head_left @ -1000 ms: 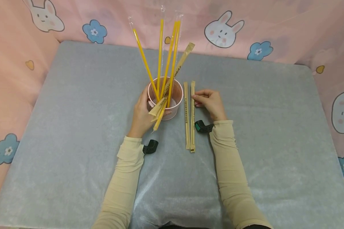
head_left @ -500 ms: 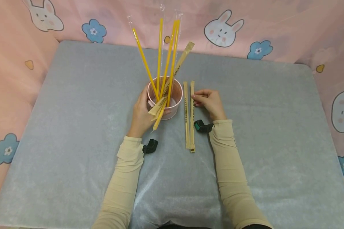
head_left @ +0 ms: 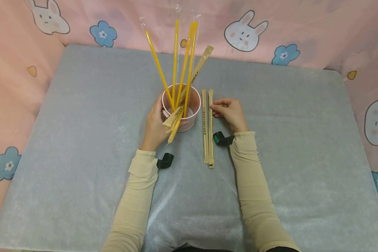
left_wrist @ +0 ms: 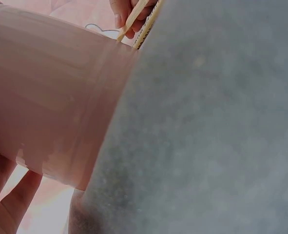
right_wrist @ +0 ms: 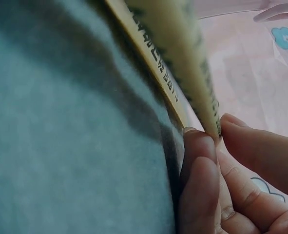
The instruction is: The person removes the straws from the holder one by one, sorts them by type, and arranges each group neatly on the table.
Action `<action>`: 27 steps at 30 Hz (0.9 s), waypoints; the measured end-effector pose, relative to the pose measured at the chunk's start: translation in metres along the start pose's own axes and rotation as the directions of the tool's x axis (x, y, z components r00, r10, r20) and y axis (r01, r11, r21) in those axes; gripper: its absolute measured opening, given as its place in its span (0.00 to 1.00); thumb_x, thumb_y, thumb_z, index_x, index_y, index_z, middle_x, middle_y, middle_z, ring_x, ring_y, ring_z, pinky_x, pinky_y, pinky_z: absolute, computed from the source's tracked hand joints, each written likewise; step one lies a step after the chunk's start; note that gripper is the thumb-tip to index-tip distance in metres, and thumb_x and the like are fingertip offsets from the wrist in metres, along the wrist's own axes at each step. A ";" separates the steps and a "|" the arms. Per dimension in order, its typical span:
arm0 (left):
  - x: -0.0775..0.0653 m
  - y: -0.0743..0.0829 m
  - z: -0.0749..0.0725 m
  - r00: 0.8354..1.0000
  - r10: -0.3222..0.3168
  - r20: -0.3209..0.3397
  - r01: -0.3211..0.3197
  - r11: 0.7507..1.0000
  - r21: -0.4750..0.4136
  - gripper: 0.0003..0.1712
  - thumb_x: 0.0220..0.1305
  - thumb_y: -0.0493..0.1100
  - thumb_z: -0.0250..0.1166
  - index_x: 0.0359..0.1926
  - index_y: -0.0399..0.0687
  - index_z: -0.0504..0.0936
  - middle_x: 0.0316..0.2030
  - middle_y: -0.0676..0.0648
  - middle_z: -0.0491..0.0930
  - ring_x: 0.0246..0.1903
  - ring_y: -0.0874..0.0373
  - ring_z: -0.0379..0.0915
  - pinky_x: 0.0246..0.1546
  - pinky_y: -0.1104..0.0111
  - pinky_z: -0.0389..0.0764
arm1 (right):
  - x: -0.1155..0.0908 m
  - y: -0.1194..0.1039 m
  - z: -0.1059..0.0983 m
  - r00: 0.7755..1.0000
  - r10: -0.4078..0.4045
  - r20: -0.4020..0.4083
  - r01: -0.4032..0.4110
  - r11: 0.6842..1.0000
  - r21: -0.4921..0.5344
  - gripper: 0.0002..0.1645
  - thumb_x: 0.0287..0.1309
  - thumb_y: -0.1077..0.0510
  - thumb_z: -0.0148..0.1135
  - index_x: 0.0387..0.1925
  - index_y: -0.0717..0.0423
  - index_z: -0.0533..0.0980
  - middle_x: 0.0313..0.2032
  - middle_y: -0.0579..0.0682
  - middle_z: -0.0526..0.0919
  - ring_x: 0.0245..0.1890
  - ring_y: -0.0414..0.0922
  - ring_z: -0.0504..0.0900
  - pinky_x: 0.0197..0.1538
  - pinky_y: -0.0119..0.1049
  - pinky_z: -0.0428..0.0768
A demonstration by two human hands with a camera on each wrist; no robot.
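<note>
Only the head view shows the contents of the pink cup (head_left: 193,122): yellow straws (head_left: 175,59) in clear sleeves and paper-wrapped straws (head_left: 202,64), fanned out above the rim. The left hand (head_left: 155,127) grips the cup's side; the left wrist view adds the outer wall, cut off at the frame edge, with some fingers concealed. On the grey table (head_left: 286,147), right of the cup, are two further wrapped straws. The right hand (head_left: 231,112) pinches the right paper straw (head_left: 211,140); the right wrist view reveals thumb and fingertips meeting on its blurred wrapper. The left paper straw (head_left: 204,147) carries a printed line apparently beginning "PLA"; the remaining characters are too small to read.
</note>
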State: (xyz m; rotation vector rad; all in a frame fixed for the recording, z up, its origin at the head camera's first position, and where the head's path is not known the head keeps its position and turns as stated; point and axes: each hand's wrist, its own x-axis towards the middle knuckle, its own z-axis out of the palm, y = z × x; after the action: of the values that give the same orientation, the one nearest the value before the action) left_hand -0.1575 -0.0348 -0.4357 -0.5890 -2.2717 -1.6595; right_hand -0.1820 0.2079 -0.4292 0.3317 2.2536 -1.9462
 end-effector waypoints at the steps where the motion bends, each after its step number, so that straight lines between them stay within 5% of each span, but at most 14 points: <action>1: 0.000 0.000 0.000 1.000 0.000 0.000 0.000 1.000 -0.002 0.58 0.39 0.42 0.80 0.69 0.40 0.57 0.58 0.40 0.70 0.57 0.53 0.67 0.59 0.63 0.67 | 0.000 0.000 0.000 1.000 0.001 0.000 -0.001 1.000 -0.002 0.16 0.55 0.69 0.63 0.43 0.79 0.75 0.19 0.42 0.81 0.20 0.36 0.79 0.26 0.25 0.79; 17: 0.000 0.001 0.001 1.000 -0.018 -0.007 0.018 0.999 -0.029 0.58 0.37 0.41 0.81 0.69 0.38 0.58 0.58 0.40 0.71 0.57 0.51 0.67 0.59 0.62 0.66 | 0.000 0.001 0.001 1.000 0.005 -0.013 -0.005 1.000 -0.024 0.15 0.55 0.69 0.63 0.43 0.79 0.76 0.19 0.41 0.81 0.20 0.36 0.79 0.25 0.25 0.78; 27: 0.003 0.027 -0.004 0.999 -0.051 0.000 0.051 0.998 -0.038 0.53 0.40 0.33 0.78 0.66 0.29 0.59 0.55 0.33 0.71 0.56 0.44 0.68 0.59 0.57 0.67 | -0.001 0.001 0.002 0.999 0.007 -0.044 -0.008 1.000 -0.015 0.13 0.53 0.70 0.64 0.40 0.77 0.78 0.22 0.46 0.83 0.20 0.37 0.80 0.24 0.26 0.78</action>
State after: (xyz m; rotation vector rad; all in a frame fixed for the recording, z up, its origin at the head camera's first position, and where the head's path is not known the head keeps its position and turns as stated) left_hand -0.1476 -0.0308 -0.4099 -0.5421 -2.2776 -1.7294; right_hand -0.1807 0.2062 -0.4306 0.3843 2.2899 -1.9354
